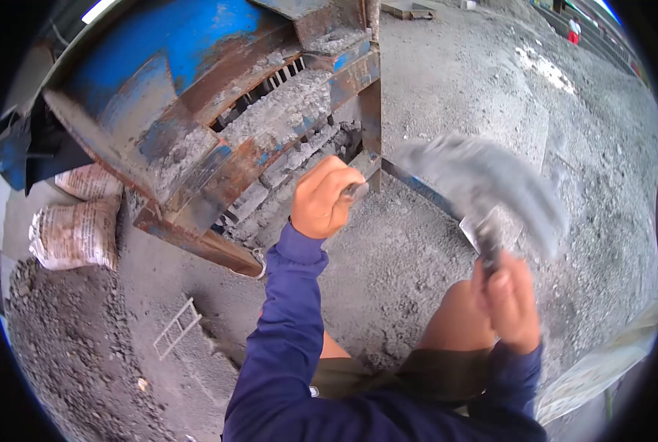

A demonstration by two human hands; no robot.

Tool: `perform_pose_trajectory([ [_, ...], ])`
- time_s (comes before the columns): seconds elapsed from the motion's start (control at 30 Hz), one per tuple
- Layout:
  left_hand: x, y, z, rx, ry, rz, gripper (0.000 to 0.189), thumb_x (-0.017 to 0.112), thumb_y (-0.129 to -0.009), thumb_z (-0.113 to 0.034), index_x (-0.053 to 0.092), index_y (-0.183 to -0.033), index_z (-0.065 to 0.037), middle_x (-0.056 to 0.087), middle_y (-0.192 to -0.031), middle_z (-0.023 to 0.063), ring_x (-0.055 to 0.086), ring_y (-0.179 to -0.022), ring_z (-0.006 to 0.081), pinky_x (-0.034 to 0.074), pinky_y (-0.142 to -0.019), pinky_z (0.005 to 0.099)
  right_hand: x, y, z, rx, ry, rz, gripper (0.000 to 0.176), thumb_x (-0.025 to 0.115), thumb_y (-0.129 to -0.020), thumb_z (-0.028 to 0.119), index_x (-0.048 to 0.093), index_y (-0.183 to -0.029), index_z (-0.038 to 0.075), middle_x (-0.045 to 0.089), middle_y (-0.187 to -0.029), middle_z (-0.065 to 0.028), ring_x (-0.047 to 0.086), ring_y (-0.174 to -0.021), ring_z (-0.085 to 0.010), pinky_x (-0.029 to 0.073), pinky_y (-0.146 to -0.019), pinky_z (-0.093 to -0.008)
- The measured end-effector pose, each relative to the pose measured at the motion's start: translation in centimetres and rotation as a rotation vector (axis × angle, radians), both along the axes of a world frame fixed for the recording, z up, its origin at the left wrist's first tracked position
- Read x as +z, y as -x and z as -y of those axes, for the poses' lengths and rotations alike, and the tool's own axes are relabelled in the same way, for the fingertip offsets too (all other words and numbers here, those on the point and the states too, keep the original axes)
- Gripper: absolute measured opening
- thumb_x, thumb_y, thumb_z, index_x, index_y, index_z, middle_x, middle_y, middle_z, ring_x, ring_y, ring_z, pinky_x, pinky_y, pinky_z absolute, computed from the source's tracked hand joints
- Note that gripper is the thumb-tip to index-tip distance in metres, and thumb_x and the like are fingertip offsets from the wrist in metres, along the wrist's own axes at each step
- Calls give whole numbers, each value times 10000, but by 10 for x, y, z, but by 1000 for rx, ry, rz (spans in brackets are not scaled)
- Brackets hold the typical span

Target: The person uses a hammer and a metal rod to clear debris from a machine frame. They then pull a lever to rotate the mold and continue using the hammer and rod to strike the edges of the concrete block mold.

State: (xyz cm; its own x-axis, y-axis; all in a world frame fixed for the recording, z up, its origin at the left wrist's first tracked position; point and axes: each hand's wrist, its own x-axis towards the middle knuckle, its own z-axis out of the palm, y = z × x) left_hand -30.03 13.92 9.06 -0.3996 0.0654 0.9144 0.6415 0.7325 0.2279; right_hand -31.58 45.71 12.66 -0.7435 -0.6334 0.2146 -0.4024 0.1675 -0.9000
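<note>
My left hand (325,197) is closed around a small object whose end pokes out at the fingers; what it is I cannot make out. It is raised just in front of the lower frame of a rusty blue machine (270,151). On the right, my right hand (509,298) grips the dark handle of a tool (488,250). Beyond the handle, the tool's head is smeared by motion into a wide grey arc, so its shape is unclear. Grey crumbly material (277,110) lies on the machine's ledge, below a row of slots.
Two stained sacks (78,232) lie left of the machine, above dark gravel (71,331). A small ladder-like metal frame (177,328) rests on the dusty ground. A pale sheet (601,361) is at lower right. A person (574,31) stands far off at upper right.
</note>
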Motion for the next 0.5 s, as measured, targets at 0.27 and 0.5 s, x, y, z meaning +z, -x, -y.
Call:
perform_pose_trajectory([
  [0.27, 1, -5, 7, 2, -15, 16, 155, 642, -871, -123, 561, -938, -9, 536, -784, 126, 530, -663, 302, 444, -600, 366, 10, -46, 27, -19, 114, 135, 524, 432, -962, 486, 552, -823, -4, 536, -547, -92, 536, -471, -203, 404, -469, -334],
  [0.5, 5, -8, 10, 14, -10, -62, 232, 699, -747, 10, 567, -933, -27, 536, -789, 115, 535, -680, 287, 449, -612, 354, -8, -63, 47, 20, 454, 17, 476, 402, -971, 552, 386, -836, 95, 349, -497, 4, 341, -364, -86, 276, -326, -240],
])
